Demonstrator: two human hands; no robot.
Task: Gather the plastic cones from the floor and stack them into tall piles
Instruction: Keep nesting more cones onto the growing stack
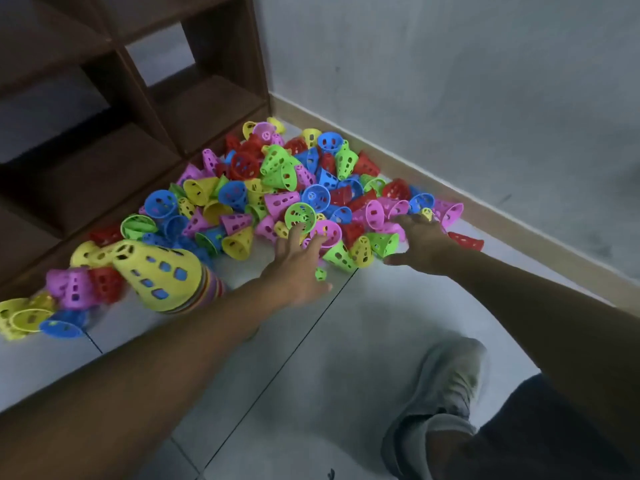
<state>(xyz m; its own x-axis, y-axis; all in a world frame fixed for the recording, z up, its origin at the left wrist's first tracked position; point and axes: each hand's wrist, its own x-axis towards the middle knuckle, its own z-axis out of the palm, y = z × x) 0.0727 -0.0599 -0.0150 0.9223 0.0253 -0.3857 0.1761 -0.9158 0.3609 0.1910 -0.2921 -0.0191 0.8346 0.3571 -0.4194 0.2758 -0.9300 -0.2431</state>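
In the middle of the frame you see the cones (277,188) in red, blue, green, yellow and pink-purple, each with dark holes; at the left, the stack (166,275) has a yellow top and striped rims of many colours below; the shelf (104,81) at upper left is dark brown; the floor (311,341) is pale grey; the shoe (446,375) at lower right is grey.

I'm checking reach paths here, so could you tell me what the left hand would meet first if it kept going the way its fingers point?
Most likely the purple cone right at the left hand's fingertips, with a green cone just beyond; depth is hard to judge.
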